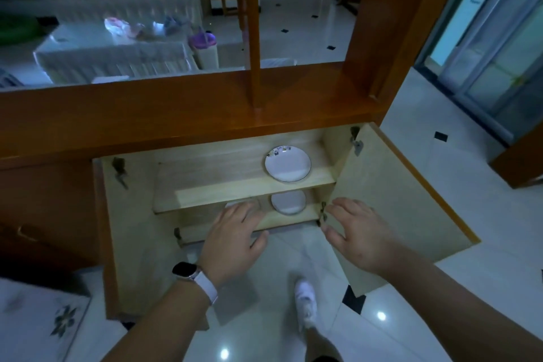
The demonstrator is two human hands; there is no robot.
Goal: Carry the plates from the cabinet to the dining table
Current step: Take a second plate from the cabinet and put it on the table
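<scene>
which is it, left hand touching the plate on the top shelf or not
Apart. The head view shows the left hand below, with the top shelf's front edge between it and the plate.

- I count two plates: upper plate (287, 163), lower plate (288, 202).
- Two shelves: upper shelf (211, 176), lower shelf (291, 219).
- Two open doors: left door (129, 229), right door (396, 200).
- Two hands: left hand (235, 241), right hand (358, 235).
- One wristwatch (185, 269).
- One white shoe (305, 303).
</scene>
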